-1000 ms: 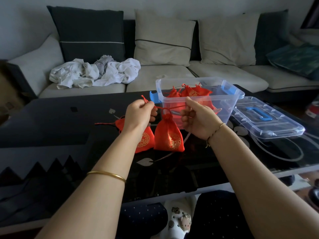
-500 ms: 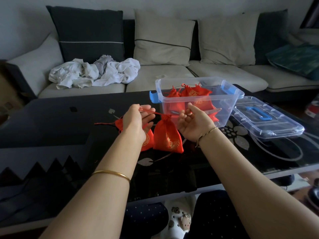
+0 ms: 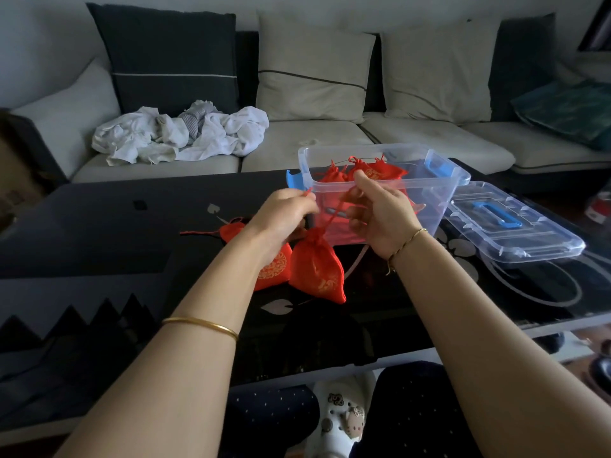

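A red drawstring pouch (image 3: 317,272) with gold print stands on the black glass table (image 3: 132,233), its neck gathered tight. My left hand (image 3: 284,214) pinches one red cord end, and my right hand (image 3: 380,216) holds the other cord, both just above the pouch. A second red pouch (image 3: 272,267) lies to its left, partly hidden by my left forearm. Behind my hands stands a clear plastic box (image 3: 429,193) with blue latches, holding several more red pouches (image 3: 373,171).
The box's clear lid (image 3: 515,223) with a blue handle lies on the table to the right. A sofa (image 3: 297,140) with cushions and crumpled white cloth (image 3: 178,133) is behind the table. My knees and a white shoe (image 3: 340,414) show below the table's near edge.
Both hands have come closer together and risen slightly, with the cords now running steeply up from the pouch's neck instead of stretched out sideways. The pouch has tilted a little.
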A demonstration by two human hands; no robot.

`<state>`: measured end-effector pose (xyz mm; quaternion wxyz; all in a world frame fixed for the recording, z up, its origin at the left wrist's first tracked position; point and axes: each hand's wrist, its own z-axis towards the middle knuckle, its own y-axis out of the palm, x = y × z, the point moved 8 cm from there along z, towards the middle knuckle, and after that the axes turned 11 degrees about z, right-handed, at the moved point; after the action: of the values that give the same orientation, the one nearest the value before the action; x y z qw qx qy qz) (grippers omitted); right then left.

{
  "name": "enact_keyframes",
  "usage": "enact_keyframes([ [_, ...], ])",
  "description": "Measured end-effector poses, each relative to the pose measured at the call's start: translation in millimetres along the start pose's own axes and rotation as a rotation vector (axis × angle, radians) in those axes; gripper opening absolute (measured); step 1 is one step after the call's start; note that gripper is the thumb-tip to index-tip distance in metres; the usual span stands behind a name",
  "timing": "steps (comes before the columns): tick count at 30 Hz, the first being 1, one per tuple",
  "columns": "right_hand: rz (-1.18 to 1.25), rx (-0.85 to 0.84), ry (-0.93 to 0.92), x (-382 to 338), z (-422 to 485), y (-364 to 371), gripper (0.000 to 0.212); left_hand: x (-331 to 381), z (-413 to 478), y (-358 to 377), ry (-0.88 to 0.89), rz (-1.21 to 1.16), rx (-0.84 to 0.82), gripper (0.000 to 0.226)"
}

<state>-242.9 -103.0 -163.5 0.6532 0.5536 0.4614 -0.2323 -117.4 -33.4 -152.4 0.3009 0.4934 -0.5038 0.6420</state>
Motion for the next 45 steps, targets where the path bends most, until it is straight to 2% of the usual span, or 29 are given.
enact_keyframes([
  [4,-0.188,-0.051,-0.179,-17.4,-7.3,19.5,0.032,9.0,-2.7,13.9,0.109,0.18,-0.174,0.004],
  [8,-0.363,-0.118,-0.28,-25.5,-16.2,35.2,0.033,21.2,-9.8,22.4,0.24,0.307,-0.209,0.032],
  [10,-0.421,-0.129,-0.302,-28.4,-19.0,38.5,0.033,23.9,-9.8,22.3,0.256,0.344,-0.169,0.032],
  [14,-0.431,-0.092,-0.247,-27.7,-16.1,33.2,0.035,17.4,-4.9,17.6,0.168,0.27,-0.098,0.037],
  [17,-0.462,-0.115,-0.235,-27.1,-15.0,30.2,0.017,13.2,-3.2,16.5,0.103,0.208,-0.086,0.038],
  [23,-0.79,-0.186,-0.367,-26.2,-18.9,40.0,0.018,5.7,0.9,15.6,0.048,0.123,-0.077,0.036],
  [27,-0.906,-0.183,-0.454,-28.1,-20.2,44.5,0.017,0.2,4.2,13.0,0.026,0.12,-0.053,0.034],
  [31,-0.942,-0.161,-0.486,-31.2,-20.6,45.0,0.017,-3.5,6.4,12.8,0.006,0.096,-0.053,0.03],
  [35,-0.989,-0.151,-0.488,-31.2,-18.9,39.8,0.018,-5.0,7.2,4.0,0.016,0.055,0.028,0.026],
  [40,-0.971,-0.243,-0.432,-21.7,-20.7,41.0,0.009,-6.2,6.7,-3.4,0.026,0.038,0.088,0.028],
  [45,-1.028,-0.261,-0.47,-18.8,-20.1,44.3,0.015,-6.5,6.5,-6.0,0.009,0.045,0.135,0.025],
])
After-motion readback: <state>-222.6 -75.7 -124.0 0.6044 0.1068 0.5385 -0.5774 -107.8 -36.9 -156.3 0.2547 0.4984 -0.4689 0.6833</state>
